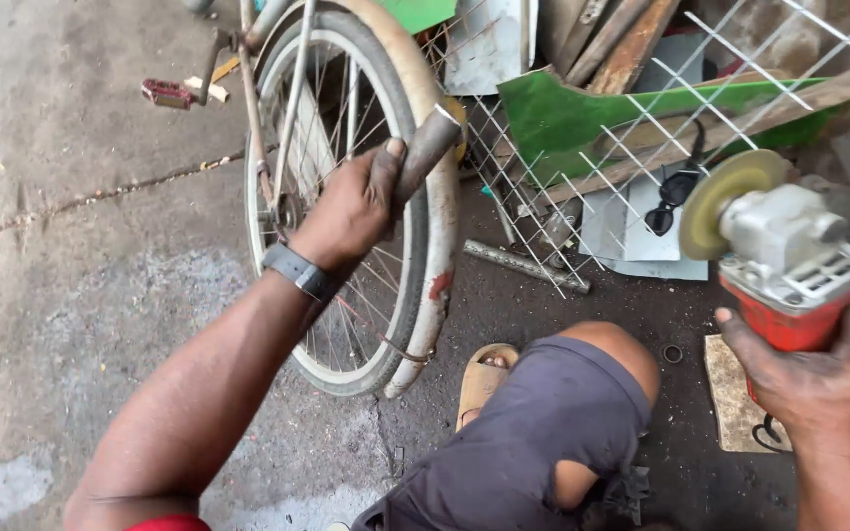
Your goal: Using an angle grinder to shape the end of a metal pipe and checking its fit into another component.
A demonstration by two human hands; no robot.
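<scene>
Left hand (351, 206) grips a metal pipe (427, 149) against the bicycle mudguard (438, 246), steadying it; right hand (819, 369) clasps the angle grinder (789, 261) clear.

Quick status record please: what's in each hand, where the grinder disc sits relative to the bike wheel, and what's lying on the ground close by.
left hand: grips a short metal tube held against the mudguard of the bicycle wheel
right hand: holds a red angle grinder
grinder disc: apart from the wheel, off to the right
ground nearby: metal rod, dark goggles, wire mesh
wrist: dark band on left
</scene>
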